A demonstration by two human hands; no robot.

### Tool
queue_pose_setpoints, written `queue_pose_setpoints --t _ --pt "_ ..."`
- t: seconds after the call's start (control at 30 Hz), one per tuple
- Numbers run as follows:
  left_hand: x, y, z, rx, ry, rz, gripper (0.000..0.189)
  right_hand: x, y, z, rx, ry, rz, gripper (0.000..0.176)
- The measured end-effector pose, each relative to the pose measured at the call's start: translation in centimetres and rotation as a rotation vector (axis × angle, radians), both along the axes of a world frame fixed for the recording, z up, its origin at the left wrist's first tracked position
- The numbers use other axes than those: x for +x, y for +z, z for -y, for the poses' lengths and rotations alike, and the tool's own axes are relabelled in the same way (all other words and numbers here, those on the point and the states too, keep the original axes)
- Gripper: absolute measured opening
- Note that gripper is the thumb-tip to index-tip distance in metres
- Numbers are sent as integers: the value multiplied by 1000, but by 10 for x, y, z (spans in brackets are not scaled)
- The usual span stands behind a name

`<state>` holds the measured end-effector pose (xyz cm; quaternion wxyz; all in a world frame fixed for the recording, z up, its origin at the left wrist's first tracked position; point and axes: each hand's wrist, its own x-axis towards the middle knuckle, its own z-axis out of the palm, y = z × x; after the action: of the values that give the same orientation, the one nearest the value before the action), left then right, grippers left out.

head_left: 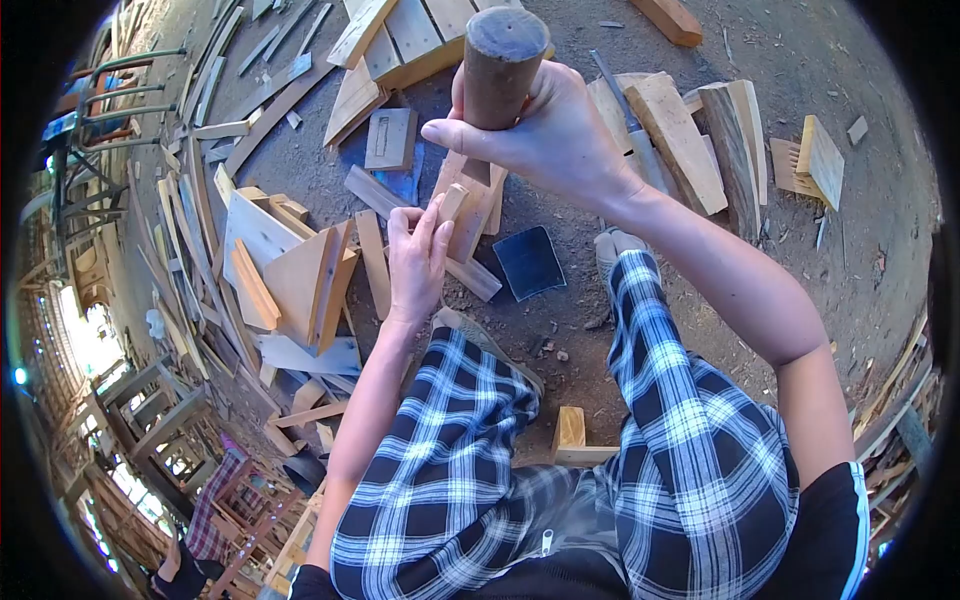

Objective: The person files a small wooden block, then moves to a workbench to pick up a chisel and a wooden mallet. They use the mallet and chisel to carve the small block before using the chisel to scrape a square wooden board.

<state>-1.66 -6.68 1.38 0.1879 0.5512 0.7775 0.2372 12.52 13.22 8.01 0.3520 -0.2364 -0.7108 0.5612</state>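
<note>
My right hand is wrapped around the thick, round wooden handle of a chisel, held upright. Its narrowing lower end points down near the top of a wooden block. Between the thumb and fingers of my left hand is a small wooden peg, held at a slant over that block. The block lies across a wooden strip on the ground. Beside it, to the right, is a dark square sheet.
A pale block with a slot lies ahead, near slatted wood. Stacked boards are at left. At right are rough timber pieces and a finger-jointed piece. A person is at lower left.
</note>
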Motion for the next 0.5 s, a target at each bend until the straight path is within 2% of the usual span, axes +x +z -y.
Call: queue_pose_setpoints --t 0.13,0.37,0.5 --pt "2 1 0 -44 -59 -142 38 -3 6 5 -3 12 -29 33" --pt "8 -3 0 52 -86 -175 39 -10 14 9 -2 14 -42 33" --pt "5 -5 -4 75 -28 -178 39 -12 15 10 -15 -7 -72 32"
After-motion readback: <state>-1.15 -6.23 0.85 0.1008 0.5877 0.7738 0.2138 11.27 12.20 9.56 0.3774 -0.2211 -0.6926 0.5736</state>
